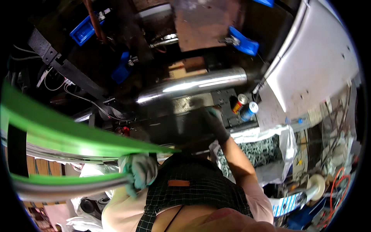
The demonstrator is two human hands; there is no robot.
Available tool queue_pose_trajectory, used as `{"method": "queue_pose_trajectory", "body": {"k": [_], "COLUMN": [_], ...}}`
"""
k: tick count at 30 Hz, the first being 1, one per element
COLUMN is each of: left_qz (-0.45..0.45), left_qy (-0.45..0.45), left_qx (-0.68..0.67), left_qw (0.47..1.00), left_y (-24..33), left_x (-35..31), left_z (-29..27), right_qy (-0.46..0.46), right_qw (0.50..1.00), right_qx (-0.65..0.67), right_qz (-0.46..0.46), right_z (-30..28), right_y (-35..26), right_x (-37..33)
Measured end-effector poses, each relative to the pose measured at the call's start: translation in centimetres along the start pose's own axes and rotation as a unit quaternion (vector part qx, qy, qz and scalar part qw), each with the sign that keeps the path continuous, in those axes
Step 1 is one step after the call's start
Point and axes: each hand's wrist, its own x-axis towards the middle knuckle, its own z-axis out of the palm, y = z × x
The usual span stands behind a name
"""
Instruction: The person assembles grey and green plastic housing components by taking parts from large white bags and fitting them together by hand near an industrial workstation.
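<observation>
Taking the shiny roller (197,83) as our landmark, we find the green bar (89,133) off its left end and toward us, sweeping in from the left. Our gloved left hand (141,172) is at the near end of the bar's lower strip, its fingers curled in; we cannot tell whether they pinch the strip or only rest against it. Our gloved right hand (216,123) reaches to the near side of the roller, over the dark ledge (162,129) and close to a pale plate (191,103). It is blurred and shadowed, so we cannot tell whether its fingers are spread or pressed together.

We judge the right hand to be the one most at risk: if the roller were turning, which we cannot tell, a loose glove straying onto it could be dragged in. A red can (240,103) and a blue can (249,111) stand just off the roller's near right side, and a swing of our right forearm could tip them onto the machine. Further toward us from the roller, a plastic bag (288,143) of grey scraps (257,152) sits beside that forearm; brushing it might scratch bare skin or spill the scraps. A slack left grip could slip along the bar.
</observation>
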Motion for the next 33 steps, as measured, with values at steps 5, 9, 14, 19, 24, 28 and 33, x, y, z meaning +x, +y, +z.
{"method": "queue_pose_trajectory", "body": {"k": [5,9,14,19,24,28,33], "left_qz": [0.042,0.053,0.079,0.083,0.09,0.119,0.122], "left_qy": [0.061,0.163,0.237,0.308,0.31,0.273,0.18], "left_qx": [0.022,0.061,0.063,0.103,0.111,0.084,0.017], "left_qw": [0.997,0.983,0.966,0.942,0.94,0.951,0.976], "left_y": [1.7,3.9,3.6,4.5,4.3,2.9,2.1], "left_x": [-6.5,-9.4,-12.7,-14.1,-13.0,-12.8,-8.7], "left_z": [-0.6,-1.8,-4.7,-3.1,-1.8,-1.8,-4.2], "right_qy": [-0.041,0.075,0.223,0.147,0.197,0.143,0.038], "right_qw": [0.999,0.985,0.923,0.968,0.937,0.95,0.961], "right_qx": [0.025,0.118,0.2,0.201,0.269,0.209,-0.035], "right_qz": [-0.023,-0.105,-0.243,-0.011,-0.104,-0.185,-0.273], "right_z": [8.4,14.5,11.4,17.7,12.5,13.9,6.7], "right_y": [-10.9,-13.3,-8.7,-9.1,-9.5,-8.3,-10.7], "right_x": [21.3,41.6,64.3,66.8,61.8,46.2,23.0]}}
